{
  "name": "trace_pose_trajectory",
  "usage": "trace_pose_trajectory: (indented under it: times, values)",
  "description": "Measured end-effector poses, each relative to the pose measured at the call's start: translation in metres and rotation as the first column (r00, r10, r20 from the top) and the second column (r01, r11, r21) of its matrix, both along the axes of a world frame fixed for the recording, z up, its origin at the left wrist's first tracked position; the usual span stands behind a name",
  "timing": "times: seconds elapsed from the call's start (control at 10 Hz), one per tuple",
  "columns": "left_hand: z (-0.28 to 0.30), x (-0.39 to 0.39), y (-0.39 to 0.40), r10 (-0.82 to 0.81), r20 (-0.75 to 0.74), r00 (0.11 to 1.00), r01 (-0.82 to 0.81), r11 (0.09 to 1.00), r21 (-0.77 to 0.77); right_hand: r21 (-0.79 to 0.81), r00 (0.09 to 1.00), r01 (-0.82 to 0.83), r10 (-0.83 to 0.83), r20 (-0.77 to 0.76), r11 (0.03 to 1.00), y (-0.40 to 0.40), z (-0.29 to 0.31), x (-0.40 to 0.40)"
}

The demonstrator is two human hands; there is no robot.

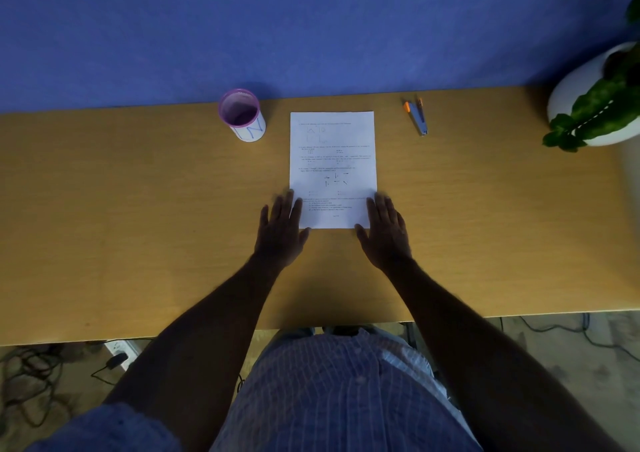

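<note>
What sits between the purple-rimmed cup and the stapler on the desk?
Head view: only the top end of the printed sheet lies between the cup and the stapler; bare desk either side of it.

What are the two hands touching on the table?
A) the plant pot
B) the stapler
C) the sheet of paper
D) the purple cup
C: the left hand and the right hand both lie with straight fingers on the near corners of the sheet of paper.
</note>
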State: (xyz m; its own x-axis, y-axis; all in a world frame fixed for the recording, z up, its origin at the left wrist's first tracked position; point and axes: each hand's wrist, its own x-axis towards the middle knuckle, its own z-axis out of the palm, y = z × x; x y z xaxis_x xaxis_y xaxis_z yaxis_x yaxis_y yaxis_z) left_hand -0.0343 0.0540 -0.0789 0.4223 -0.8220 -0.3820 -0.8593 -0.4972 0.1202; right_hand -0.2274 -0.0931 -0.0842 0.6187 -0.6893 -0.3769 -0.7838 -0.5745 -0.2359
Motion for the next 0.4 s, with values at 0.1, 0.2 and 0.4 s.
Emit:
trace_pose_trajectory:
  times: [0.1,0.2,0.4]
  values:
    - [0.001,0.002,-0.001,-0.001,-0.006,1.000,0.001,1.000,-0.008,0.008,1.000,0.007,-0.008,0.004,1.000,0.001,0.002,0.000]
    - [0.004,0.003,-0.002,0.003,-0.004,1.000,-0.003,1.000,0.002,0.005,1.000,0.016,-0.016,-0.002,1.000,-0.001,0.005,0.000]
    - [0.032,0.021,-0.019,0.002,0.043,0.999,0.000,0.998,-0.057,-0.023,0.999,0.050,-0.049,0.023,0.998,-0.017,0.032,0.013]
